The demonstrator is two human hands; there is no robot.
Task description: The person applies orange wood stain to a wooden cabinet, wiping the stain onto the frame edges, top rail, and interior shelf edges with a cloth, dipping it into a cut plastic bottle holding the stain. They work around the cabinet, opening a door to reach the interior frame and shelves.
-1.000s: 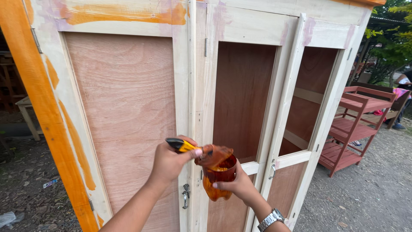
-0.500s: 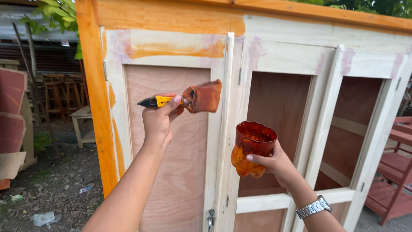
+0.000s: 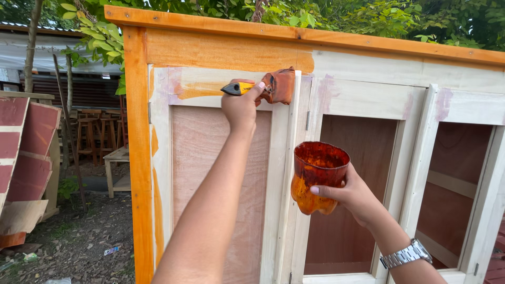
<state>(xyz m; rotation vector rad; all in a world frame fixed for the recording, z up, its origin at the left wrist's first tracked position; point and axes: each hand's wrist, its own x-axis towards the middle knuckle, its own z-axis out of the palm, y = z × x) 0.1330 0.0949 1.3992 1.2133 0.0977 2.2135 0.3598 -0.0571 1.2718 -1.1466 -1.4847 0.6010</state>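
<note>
Orange stain is covering only the cabinet (image 3: 368, 105) top rail and left post while the left hand (image 3: 241, 105), gripping the brush (image 3: 273, 87), is coating the door's upper rail and the right hand (image 3: 352, 194) is clasping the stain cup (image 3: 318, 176); the remaining doors are bare.

A: Packages, labels, signs, screens in view?

B: No labels, signs or screens seen. One item that may count as packaging: the cut-off bottom of a plastic bottle (image 3: 318, 176), serving as a cup, gripped by the right hand's fingers (image 3: 327, 191). Round, open-topped, lobed base; clear plastic stained dark red-brown above, orange below. No label on it.

A: Anything else?

B: Small scraps of litter on the ground (image 3: 111, 250), far below and to the left of the left hand's fingers (image 3: 251, 92). Pale, flat; too small to tell whether wrappers.
</note>
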